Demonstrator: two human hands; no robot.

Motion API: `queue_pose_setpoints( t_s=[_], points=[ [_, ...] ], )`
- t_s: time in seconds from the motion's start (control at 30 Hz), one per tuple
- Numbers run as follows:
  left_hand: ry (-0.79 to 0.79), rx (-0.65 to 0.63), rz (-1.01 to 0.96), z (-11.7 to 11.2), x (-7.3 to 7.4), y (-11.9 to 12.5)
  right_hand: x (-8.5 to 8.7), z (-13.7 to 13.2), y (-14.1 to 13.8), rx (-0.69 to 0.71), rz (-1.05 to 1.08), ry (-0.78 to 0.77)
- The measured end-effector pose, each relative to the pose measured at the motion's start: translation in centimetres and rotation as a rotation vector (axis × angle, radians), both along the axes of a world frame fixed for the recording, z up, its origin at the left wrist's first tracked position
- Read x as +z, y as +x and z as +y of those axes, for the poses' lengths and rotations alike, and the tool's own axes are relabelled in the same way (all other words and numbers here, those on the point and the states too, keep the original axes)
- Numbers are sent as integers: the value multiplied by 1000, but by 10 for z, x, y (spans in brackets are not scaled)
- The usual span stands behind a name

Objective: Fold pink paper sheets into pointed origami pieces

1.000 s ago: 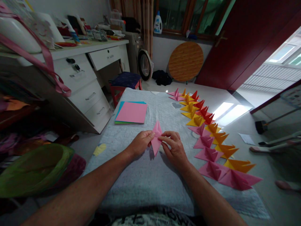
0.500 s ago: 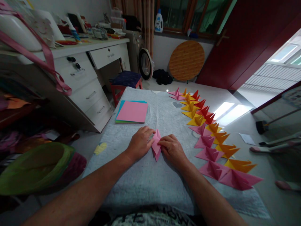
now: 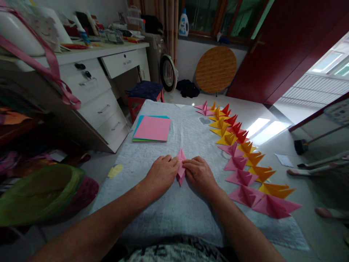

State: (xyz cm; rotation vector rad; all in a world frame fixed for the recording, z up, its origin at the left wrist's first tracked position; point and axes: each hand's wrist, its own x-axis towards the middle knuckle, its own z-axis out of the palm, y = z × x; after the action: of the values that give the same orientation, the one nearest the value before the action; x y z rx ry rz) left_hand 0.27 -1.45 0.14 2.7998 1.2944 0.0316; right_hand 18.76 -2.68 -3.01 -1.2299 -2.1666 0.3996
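Note:
A small folded pink paper piece lies on the pale grey cloth-covered table. My left hand presses down on its left side, fingers bent and close together. From the right, my right hand presses on the same piece with curled fingertips. Only a narrow strip of the paper shows between the two hands. A stack of flat coloured sheets, pink on top, lies further back on the left.
A long double row of folded pink, orange, yellow and red paper shapes runs along the table's right side. A white desk with drawers stands to the left, a green bag lower left, a red stool behind the table.
The pink piece was held up above the cloth; both hands have brought it down and now press it flat, closing in over it.

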Motion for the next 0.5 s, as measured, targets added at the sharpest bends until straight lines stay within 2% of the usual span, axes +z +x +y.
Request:
queue_pose_setpoints(
  t_s=[0.1,0.2,0.37,0.5],
  points=[
    [-36,1,-34,1,2,-2,0,3,1,-16,81,-56],
    [-85,9,-177,8,2,-8,0,9,0,-52,132,-123],
    [-266,92,-498,29,-6,-16,-1,16,-2,-168,126,-207],
    [-296,161,-549,37,-13,-17,-2,17,-5,-252,138,-237]
  ],
)
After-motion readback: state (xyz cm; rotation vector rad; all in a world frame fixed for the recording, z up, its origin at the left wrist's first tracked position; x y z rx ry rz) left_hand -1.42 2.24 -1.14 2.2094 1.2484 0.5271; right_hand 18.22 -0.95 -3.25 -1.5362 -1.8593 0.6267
